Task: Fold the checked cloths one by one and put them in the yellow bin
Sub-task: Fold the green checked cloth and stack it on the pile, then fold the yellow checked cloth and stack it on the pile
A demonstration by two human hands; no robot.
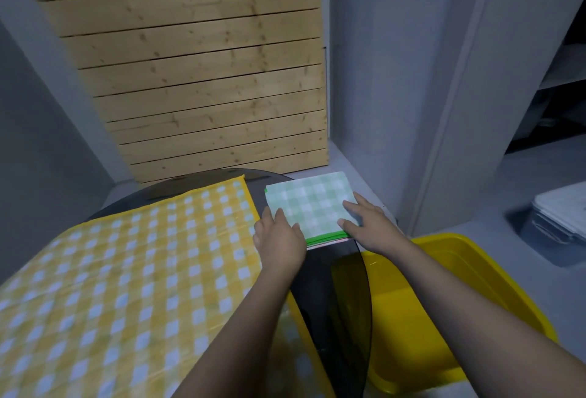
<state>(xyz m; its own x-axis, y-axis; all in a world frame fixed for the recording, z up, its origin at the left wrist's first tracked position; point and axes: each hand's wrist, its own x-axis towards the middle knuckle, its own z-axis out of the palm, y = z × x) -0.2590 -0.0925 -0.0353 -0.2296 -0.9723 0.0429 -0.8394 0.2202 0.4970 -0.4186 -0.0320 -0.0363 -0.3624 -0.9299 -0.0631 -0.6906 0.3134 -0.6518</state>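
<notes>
A folded green checked cloth (312, 204) lies at the far right of the dark round table (329, 286), with a pink edge showing beneath it. My left hand (279, 239) rests on the cloth's near left corner, fingers on top. My right hand (369, 226) lies flat on its near right corner, fingers spread. A large yellow checked cloth (126, 277) is spread out flat over the left part of the table. The yellow bin (494, 277) stands on the floor below the table's right edge; its visible inside looks empty.
A panel of wooden slats (196, 64) leans against the grey wall behind the table. A grey lidded box (558, 223) sits on the floor at the far right, by shelving.
</notes>
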